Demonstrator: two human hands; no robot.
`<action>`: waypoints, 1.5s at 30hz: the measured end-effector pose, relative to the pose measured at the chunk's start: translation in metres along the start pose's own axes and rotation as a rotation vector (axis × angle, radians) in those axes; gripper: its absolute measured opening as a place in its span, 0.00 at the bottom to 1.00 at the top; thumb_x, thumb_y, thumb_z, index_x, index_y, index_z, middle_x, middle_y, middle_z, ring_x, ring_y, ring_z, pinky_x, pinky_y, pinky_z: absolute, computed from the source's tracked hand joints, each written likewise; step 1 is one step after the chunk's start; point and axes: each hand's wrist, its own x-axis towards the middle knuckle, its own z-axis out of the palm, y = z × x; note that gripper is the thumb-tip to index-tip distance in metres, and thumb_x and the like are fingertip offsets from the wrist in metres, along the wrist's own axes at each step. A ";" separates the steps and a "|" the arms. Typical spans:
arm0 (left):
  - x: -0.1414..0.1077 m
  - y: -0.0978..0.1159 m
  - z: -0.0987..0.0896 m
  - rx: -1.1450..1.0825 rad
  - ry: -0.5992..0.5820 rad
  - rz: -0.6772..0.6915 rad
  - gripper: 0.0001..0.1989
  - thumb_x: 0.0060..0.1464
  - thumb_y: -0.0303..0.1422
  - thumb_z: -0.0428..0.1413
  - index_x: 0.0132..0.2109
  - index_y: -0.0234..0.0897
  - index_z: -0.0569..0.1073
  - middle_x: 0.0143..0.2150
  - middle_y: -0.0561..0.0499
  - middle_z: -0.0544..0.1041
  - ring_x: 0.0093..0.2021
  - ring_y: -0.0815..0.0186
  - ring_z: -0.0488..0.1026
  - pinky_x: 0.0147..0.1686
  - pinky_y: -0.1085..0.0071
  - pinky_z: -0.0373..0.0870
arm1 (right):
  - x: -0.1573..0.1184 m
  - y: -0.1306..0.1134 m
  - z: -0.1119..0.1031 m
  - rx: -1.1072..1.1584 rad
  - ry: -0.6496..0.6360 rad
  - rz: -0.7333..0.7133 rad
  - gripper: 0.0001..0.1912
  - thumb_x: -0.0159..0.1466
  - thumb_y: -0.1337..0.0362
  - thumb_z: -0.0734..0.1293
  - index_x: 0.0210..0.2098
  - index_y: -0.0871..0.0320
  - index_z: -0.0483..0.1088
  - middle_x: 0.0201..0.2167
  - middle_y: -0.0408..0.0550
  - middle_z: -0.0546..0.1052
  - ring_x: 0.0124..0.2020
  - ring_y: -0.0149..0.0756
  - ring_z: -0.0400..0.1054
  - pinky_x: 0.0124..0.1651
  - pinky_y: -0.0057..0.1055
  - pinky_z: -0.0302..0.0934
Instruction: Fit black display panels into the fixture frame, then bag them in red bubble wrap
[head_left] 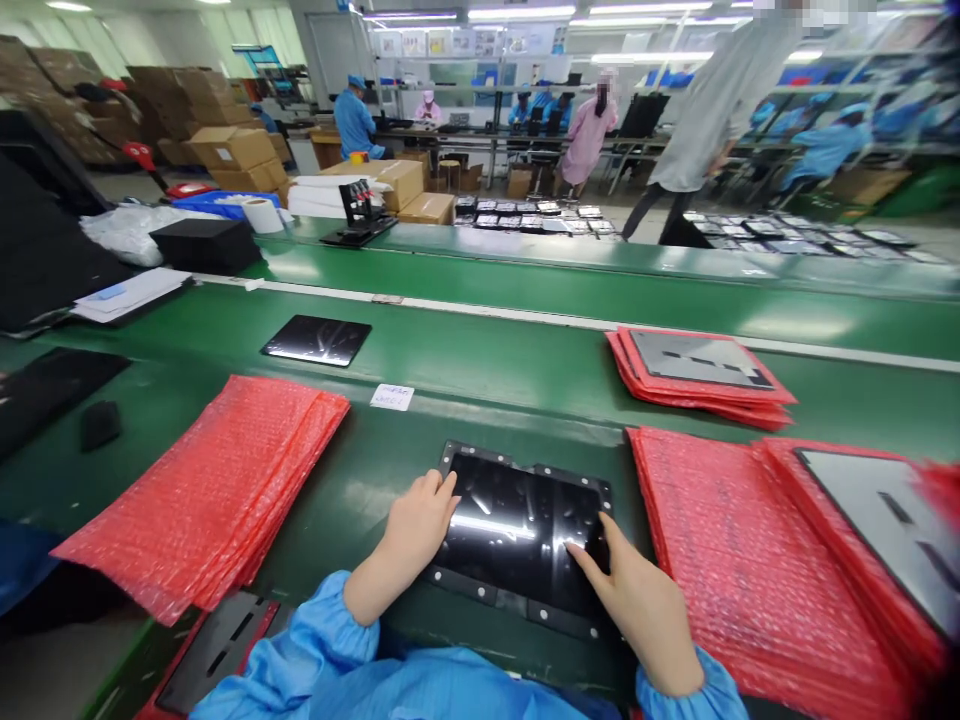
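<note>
Both left hand (412, 535) and right hand (637, 610) resting on glossy black panel (517, 525).

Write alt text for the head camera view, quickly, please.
A person's left hand and right hand rest on a glossy black panel with a black frame, on a green assembly-line bench. Stacks of red bubble-wrap bags lie to either side.

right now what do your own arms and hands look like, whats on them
The left hand and right hand are bare, with no gloves, and no ring or watch shows. The arms wear loose, light blue sleeves of thin, smooth fabric; the left sleeve and right sleeve end in gathered cuffs, leaving the wrists bare.
</note>
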 end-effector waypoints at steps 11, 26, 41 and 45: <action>0.004 -0.014 -0.003 0.187 0.036 0.163 0.22 0.65 0.35 0.42 0.58 0.34 0.71 0.52 0.39 0.75 0.51 0.52 0.68 0.47 0.56 0.65 | 0.004 -0.005 -0.025 0.080 0.018 -0.196 0.25 0.63 0.57 0.64 0.58 0.56 0.65 0.59 0.53 0.70 0.58 0.51 0.61 0.62 0.58 0.45; -0.009 -0.032 0.016 0.021 -0.210 0.159 0.41 0.56 0.57 0.41 0.69 0.41 0.42 0.71 0.50 0.43 0.71 0.50 0.39 0.64 0.42 0.40 | 0.005 -0.030 -0.032 0.079 -0.058 -0.137 0.35 0.56 0.53 0.72 0.58 0.65 0.66 0.58 0.67 0.68 0.58 0.60 0.62 0.59 0.59 0.50; -0.008 -0.013 0.036 -0.868 0.149 -0.238 0.32 0.60 0.49 0.41 0.63 0.34 0.64 0.67 0.44 0.60 0.69 0.58 0.50 0.67 0.56 0.41 | 0.047 -0.095 -0.017 0.306 0.431 -0.375 0.10 0.63 0.62 0.65 0.45 0.55 0.67 0.40 0.49 0.71 0.43 0.44 0.68 0.59 0.53 0.57; -0.010 0.004 0.010 -1.377 0.122 -0.426 0.30 0.45 0.54 0.58 0.48 0.36 0.76 0.57 0.43 0.74 0.63 0.51 0.63 0.65 0.59 0.53 | 0.041 -0.084 -0.034 0.364 0.553 -0.383 0.13 0.66 0.65 0.61 0.50 0.57 0.63 0.42 0.51 0.73 0.45 0.43 0.68 0.59 0.56 0.55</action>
